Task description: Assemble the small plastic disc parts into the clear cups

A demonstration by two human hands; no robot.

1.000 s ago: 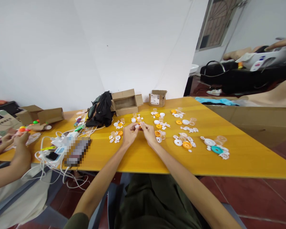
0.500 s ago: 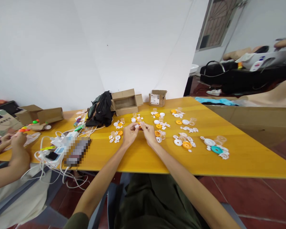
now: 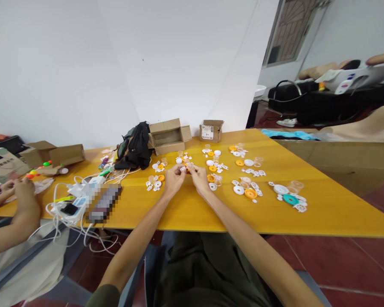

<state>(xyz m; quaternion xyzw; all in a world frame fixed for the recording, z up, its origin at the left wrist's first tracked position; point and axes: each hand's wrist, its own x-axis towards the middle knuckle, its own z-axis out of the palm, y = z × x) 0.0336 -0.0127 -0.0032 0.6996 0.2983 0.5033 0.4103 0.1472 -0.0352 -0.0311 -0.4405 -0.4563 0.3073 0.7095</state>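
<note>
My left hand (image 3: 173, 179) and my right hand (image 3: 199, 178) meet above the yellow table (image 3: 323, 213), fingertips pinched together. Between them they hold a small white and orange plastic part (image 3: 185, 169); its shape is too small to make out. Around the hands lie several little piles of parts: white gear-like pieces with an orange disc (image 3: 155, 182) to the left, an orange disc with white pieces (image 3: 212, 180) just right, an orange and white set (image 3: 247, 190) further right, and a teal disc with white pieces (image 3: 290, 199) near the right edge.
A black bag (image 3: 135, 147) and open cardboard boxes (image 3: 168, 136) stand at the table's back. White cables and chargers (image 3: 75, 201) clutter the left. Another person's hands (image 3: 21, 194) work at the far left beside another box (image 3: 56, 155).
My hands stay pinched on the small part, barely shifting. The other person's hands at the far left have dropped lower toward the table.
</note>
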